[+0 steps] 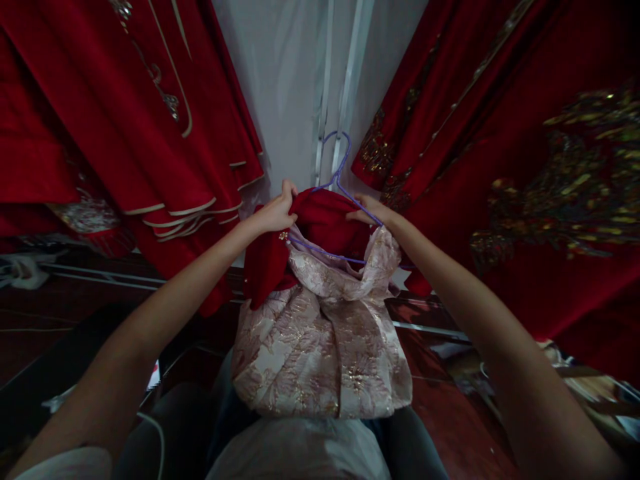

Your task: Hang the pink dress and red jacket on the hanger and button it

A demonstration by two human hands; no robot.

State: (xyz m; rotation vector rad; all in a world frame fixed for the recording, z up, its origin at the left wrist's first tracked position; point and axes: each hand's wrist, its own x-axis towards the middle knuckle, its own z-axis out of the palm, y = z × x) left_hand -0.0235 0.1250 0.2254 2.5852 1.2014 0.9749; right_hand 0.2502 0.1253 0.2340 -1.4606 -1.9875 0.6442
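A pale pink brocade dress (pixel 325 347) with gold patterns hangs in front of me on a purple wire hanger (pixel 344 167), its skirt reaching down over my lap. A red garment (pixel 325 210) lies about the hanger, behind the dress's neckline, and one part drapes over the dress's left side. My left hand (pixel 280 210) is closed on the red garment near the left shoulder, thumb toward the middle. At the other shoulder, my right hand (pixel 373 210) pinches the red garment's edge, beside the hanger's sloping arm. Its fingers are partly hidden.
Long red embroidered gowns hang at the left (pixel 170 133) and the right (pixel 500 167). Between them stand a grey wall (pixel 280 80) and upright metal poles (pixel 345 80). Low metal rails (pixel 110 277) run behind the dress, and assorted items lie on the dark red floor (pixel 445 413).
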